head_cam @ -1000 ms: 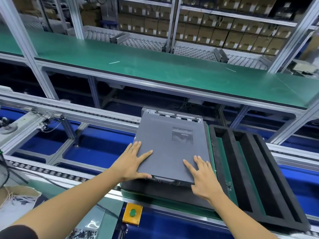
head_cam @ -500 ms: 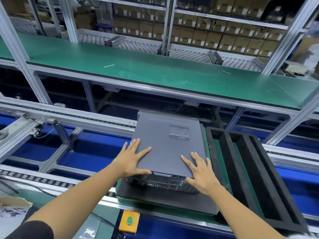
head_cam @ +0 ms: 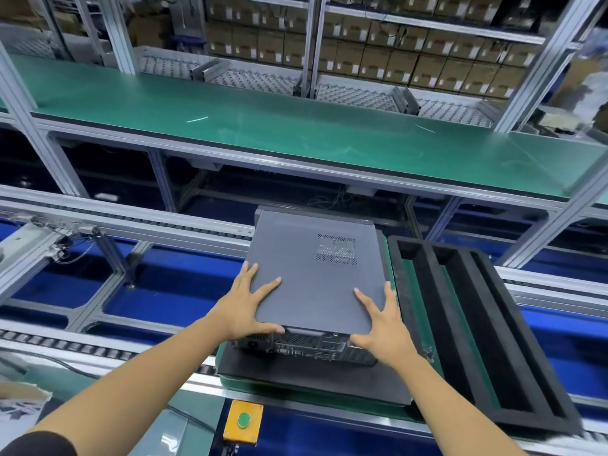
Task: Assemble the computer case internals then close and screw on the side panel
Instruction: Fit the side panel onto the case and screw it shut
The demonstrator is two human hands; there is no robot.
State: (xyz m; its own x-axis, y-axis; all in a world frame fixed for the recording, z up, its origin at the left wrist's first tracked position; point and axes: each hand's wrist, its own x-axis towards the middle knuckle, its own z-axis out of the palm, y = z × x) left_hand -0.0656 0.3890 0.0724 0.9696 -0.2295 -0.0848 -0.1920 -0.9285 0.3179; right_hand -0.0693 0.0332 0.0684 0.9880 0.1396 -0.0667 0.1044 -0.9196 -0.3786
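I see a roller conveyor (head_cam: 138,352) running across in front of me, carrying a green pallet (head_cam: 406,291). On the pallet lie a flat black mat (head_cam: 312,378), with the grey computer case (head_cam: 316,278) resting on it, and just to its right a black foam tray (head_cam: 487,327) with long slots. Behind, a green bench (head_cam: 296,130) holds two small pale strips, well apart.

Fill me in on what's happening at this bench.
A person has both hands on a grey computer case lying flat on a black pad on the conveyor line. The left hand and right hand press spread fingers on the side panel near its front corners, thumbs over the near edge. A black foam tray sits just right of it.
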